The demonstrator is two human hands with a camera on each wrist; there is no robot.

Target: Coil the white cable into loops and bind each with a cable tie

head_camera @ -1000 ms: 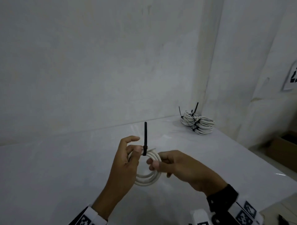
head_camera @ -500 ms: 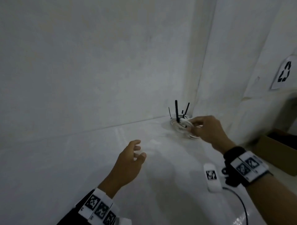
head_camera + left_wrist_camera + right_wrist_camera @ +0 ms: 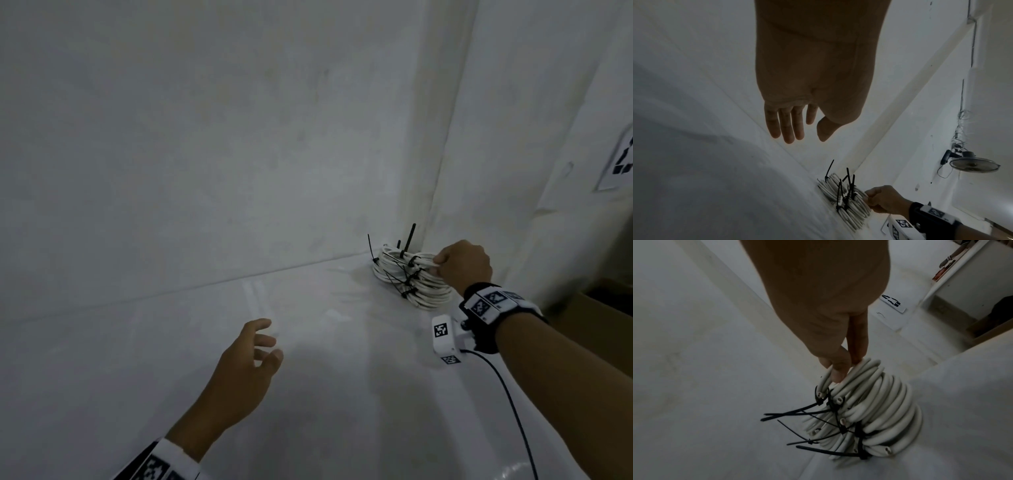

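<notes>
A stack of white cable coils [image 3: 416, 281] [image 3: 849, 206] [image 3: 875, 415], each bound with a black cable tie [image 3: 410, 236] [image 3: 813, 412], sits in the table's far right corner against the wall. My right hand [image 3: 462, 265] [image 3: 882, 200] [image 3: 838, 368] pinches the top coil [image 3: 851, 378] of the stack between thumb and fingers. My left hand [image 3: 255, 353] [image 3: 795, 126] hovers over the middle of the table with relaxed, spread fingers and holds nothing.
The white table [image 3: 325, 411] meets white walls at the back and right. A cardboard box [image 3: 603, 318] stands off the table's right side. A paper marker [image 3: 620, 161] hangs on the right wall. A small fan [image 3: 972, 164] is mounted on the wall.
A second ago both hands held a tied coil near the table's middle. The right hand carried it to the corner stack; the left hand let go and stayed behind, open.
</notes>
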